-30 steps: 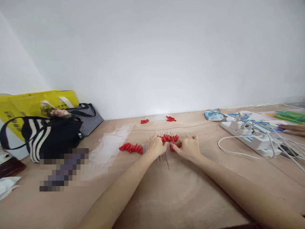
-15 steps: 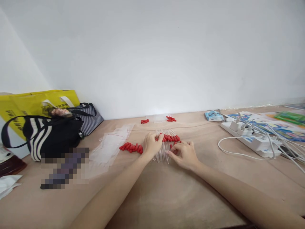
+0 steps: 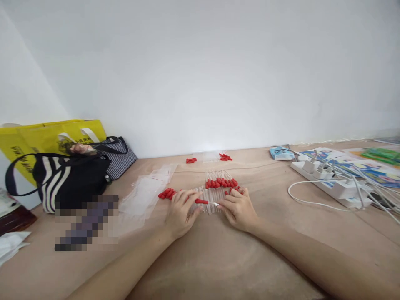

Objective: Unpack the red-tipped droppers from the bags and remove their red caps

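Note:
My left hand (image 3: 183,211) is closed in a pinch on a red rubber dropper bulb (image 3: 201,201), which points right. My right hand (image 3: 240,211) pinches a clear glass tube (image 3: 215,203) whose end meets the bulb's tip; I cannot tell how far it sits inside. Beneath and between my hands lies a row of clear glass tubes (image 3: 212,194). Just beyond them is a row of droppers with red bulbs (image 3: 221,183), their tubes pointing away from me. More loose red bulbs (image 3: 166,193) lie left of my left hand, partly hidden by it.
Clear plastic bags (image 3: 145,193) are spread on the left, near a black bag (image 3: 71,177) and a yellow bag (image 3: 53,135). By the wall lie more red bulbs (image 3: 225,157). A white power strip (image 3: 328,183) with cables and a blue face mask (image 3: 281,153) are on the right.
My left hand left the dropper row and came nearer and left, now with a red bulb in its pinch. My right hand shifted slightly left and brought a tube against the bulb.

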Action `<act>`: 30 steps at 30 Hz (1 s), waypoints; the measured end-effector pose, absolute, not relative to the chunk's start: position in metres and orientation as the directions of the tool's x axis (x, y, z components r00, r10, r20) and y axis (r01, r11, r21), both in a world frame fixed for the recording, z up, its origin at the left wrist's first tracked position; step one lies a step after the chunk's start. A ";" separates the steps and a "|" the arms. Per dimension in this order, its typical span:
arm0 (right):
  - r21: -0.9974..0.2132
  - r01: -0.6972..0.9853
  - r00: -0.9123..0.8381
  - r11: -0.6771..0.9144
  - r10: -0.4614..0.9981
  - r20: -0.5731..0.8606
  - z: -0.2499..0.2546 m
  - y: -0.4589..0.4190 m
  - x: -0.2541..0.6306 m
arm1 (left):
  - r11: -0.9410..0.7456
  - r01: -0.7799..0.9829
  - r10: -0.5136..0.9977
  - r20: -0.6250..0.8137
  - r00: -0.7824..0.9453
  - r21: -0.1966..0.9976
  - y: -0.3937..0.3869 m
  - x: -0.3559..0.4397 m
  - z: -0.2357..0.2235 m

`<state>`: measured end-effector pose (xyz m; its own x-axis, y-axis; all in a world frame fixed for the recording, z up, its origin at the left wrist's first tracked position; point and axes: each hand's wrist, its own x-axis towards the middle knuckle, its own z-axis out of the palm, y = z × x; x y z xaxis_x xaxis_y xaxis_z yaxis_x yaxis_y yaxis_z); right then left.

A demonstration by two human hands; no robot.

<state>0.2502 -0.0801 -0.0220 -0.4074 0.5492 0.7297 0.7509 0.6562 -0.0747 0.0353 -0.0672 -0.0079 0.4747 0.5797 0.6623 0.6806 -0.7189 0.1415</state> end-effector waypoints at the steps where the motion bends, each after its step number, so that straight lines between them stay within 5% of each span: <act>1: -0.045 0.728 -0.433 0.684 0.511 0.743 -0.023 -0.081 0.248 | -0.767 0.639 0.518 0.653 0.553 0.067 -0.068 0.032 -0.007; 6: 0.032 0.666 -0.494 0.745 0.409 0.767 -0.025 -0.086 0.241 | -0.844 0.531 0.344 0.679 0.648 -0.079 -0.072 0.030 -0.005; 19: 0.007 0.653 -0.547 0.758 0.465 0.696 -0.022 -0.091 0.247 | -0.808 0.558 0.360 0.591 0.722 -0.189 -0.082 0.022 -0.001; 30: -0.116 0.826 -0.293 0.552 0.595 0.749 -0.032 -0.078 0.266 | -0.505 0.816 0.737 0.632 0.238 0.282 -0.068 -0.024 -0.001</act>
<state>0.2664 -0.0784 -0.0323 -0.2930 0.5949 0.7485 0.8257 0.5521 -0.1156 -0.0236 -0.0677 -0.0006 0.2382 0.7372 0.6323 0.8156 -0.5053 0.2818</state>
